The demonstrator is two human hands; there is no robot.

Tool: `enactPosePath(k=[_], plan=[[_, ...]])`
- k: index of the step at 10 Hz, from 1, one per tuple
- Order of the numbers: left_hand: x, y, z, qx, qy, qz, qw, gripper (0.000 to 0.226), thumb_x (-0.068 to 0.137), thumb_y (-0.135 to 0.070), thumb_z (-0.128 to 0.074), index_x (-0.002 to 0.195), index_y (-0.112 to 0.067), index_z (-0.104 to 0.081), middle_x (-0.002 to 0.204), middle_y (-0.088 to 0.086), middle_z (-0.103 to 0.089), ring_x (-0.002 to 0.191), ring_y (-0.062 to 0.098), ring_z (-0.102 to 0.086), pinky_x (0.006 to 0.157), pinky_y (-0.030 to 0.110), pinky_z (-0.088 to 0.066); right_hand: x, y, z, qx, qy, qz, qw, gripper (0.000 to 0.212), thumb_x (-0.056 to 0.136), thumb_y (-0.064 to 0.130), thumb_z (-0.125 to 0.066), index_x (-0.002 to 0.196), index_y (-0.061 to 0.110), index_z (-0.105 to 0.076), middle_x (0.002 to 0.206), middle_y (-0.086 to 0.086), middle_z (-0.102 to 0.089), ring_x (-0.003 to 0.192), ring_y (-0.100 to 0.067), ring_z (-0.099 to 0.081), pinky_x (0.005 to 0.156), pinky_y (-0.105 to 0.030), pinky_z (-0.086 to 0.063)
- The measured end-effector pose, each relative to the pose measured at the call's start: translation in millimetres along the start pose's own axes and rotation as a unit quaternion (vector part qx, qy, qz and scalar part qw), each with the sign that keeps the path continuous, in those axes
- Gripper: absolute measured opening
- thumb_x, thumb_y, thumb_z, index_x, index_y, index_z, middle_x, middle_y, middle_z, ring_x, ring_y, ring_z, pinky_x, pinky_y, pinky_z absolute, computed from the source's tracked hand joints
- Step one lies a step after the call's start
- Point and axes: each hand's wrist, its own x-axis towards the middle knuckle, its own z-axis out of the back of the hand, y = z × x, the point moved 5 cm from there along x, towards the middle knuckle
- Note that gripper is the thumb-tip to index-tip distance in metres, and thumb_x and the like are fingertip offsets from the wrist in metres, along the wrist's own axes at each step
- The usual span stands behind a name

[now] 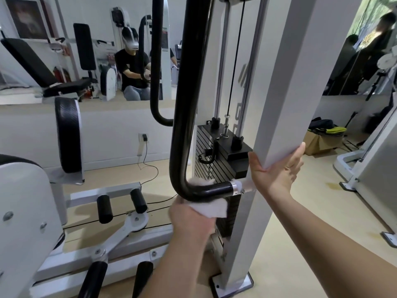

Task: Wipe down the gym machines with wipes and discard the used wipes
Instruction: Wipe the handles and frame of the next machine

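Note:
A thick black curved bar (189, 108) of a white gym machine runs down the middle and bends right into a short horizontal stretch. My left hand (191, 216) grips a white wipe (211, 208) wrapped around the underside of that bend. A bit of the wipe also shows above the bar. My right hand (279, 171) holds the white square upright post (285, 100), thumb on the left face and fingers on the right face. Behind the bar sits the black weight stack (214, 160) with its guide rods.
A white seat unit with black foam rollers (103, 208) stands at lower left. A wall mirror (86, 50) behind reflects a person and benches. A charger cable (148, 164) trails over the floor. A cardboard box with clothes (322, 138) and another machine's frame (365, 164) stand at right.

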Motion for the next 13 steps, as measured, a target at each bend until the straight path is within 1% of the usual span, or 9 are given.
enactPosePath(k=[1,3,4,5,6,7,9,10,13], plan=[[-16.1,-55.1,23.7,0.029,-0.002,-0.040,0.999,0.030,0.106,-0.034,-0.040,0.079,-0.020,-0.044,0.040,0.007,-0.055,0.057,0.027,-0.053,0.055,0.042,-0.042,-0.4,0.4,-0.2,-0.001,-0.003,0.000,1.000,0.128,0.081,0.055,-0.079,0.162,0.010,0.010,0.159,-0.020,-0.023,0.146,-0.040,-0.021,0.123,-0.059,-0.017],[-78.1,-116.4,7.0,0.088,0.002,-0.373,0.923,0.031,0.107,-0.047,-0.040,0.108,-0.024,-0.060,0.115,0.002,-0.067,0.107,0.017,-0.064,0.105,0.038,-0.046,0.0,0.6,1.5,-0.009,0.007,-0.002,1.000,0.130,0.079,0.062,-0.076,0.161,0.011,0.011,0.156,-0.016,-0.025,0.142,-0.031,-0.023,0.122,-0.056,-0.020],[-124.2,-97.2,-32.0,0.318,0.021,-0.641,0.699,0.045,0.106,-0.052,-0.034,0.132,-0.019,-0.049,0.135,0.009,-0.052,0.126,0.009,-0.046,0.117,0.033,-0.032,1.1,-0.3,2.3,-0.010,0.013,-0.007,1.000,0.130,0.079,0.061,-0.077,0.162,0.012,0.010,0.157,-0.017,-0.026,0.144,-0.034,-0.023,0.123,-0.055,-0.020],[-86.7,-55.6,-57.3,0.624,0.125,-0.730,0.249,0.046,0.101,-0.029,-0.040,0.139,-0.005,-0.051,0.142,0.014,-0.051,0.146,0.027,-0.035,0.128,0.043,-0.010,2.4,-2.4,2.7,-0.004,0.016,-0.010,1.000,0.130,0.078,0.059,-0.080,0.162,0.013,0.009,0.157,-0.019,-0.026,0.147,-0.037,-0.023,0.124,-0.054,-0.018],[-28.3,-37.4,-46.7,0.860,0.014,-0.509,-0.019,0.043,0.096,-0.027,-0.038,0.125,-0.002,-0.058,0.120,0.024,-0.061,0.131,0.042,-0.046,0.122,0.055,0.015,2.4,-5.4,1.2,0.001,0.019,-0.004,1.000,0.130,0.078,0.056,-0.081,0.162,0.011,0.008,0.161,-0.018,-0.021,0.148,-0.036,-0.020,0.124,-0.052,-0.015],[-9.3,-10.8,-34.4,0.900,0.013,-0.428,-0.078,0.021,0.095,-0.010,-0.039,0.114,-0.006,-0.048,0.081,0.017,-0.050,0.084,0.031,-0.049,0.110,0.063,-0.018,2.8,-6.9,-1.7,-0.009,0.015,0.007,1.000,0.130,0.079,0.058,-0.078,0.162,0.010,0.010,0.165,-0.013,-0.014,0.150,-0.034,-0.015,0.125,-0.055,-0.012],[-3.4,38.8,-93.1,0.876,0.030,-0.417,0.241,0.025,0.102,-0.022,-0.035,0.120,-0.026,-0.052,0.111,0.002,-0.062,0.096,0.027,-0.064,0.080,0.040,-0.035,4.2,-8.2,-3.8,-0.023,0.015,0.013,1.000,0.132,0.079,0.062,-0.076,0.160,0.010,0.014,0.165,-0.014,-0.014,0.149,-0.036,-0.016,0.123,-0.058,-0.015],[4.1,47.0,-106.8,0.881,0.054,-0.388,0.267,0.035,0.103,-0.021,-0.032,0.131,-0.027,-0.051,0.114,0.002,-0.064,0.102,0.031,-0.066,0.080,0.042,-0.042,4.2,-8.9,-2.5,-0.010,0.026,0.012,1.000,0.132,0.078,0.061,-0.078,0.159,0.016,0.017,0.162,-0.013,-0.016,0.150,-0.033,-0.016,0.125,-0.055,-0.012],[-15.1,-3.0,-63.4,0.907,0.043,-0.403,0.117,0.021,0.105,-0.029,-0.032,0.114,-0.023,-0.050,0.083,0.000,-0.048,0.078,0.027,-0.056,0.075,0.042,-0.036,3.6,-14.2,-3.0,0.005,0.012,0.011,1.000,0.129,0.079,0.063,-0.075,0.160,0.018,0.015,0.164,-0.010,-0.015,0.149,-0.028,-0.015,0.125,-0.053,-0.009]])
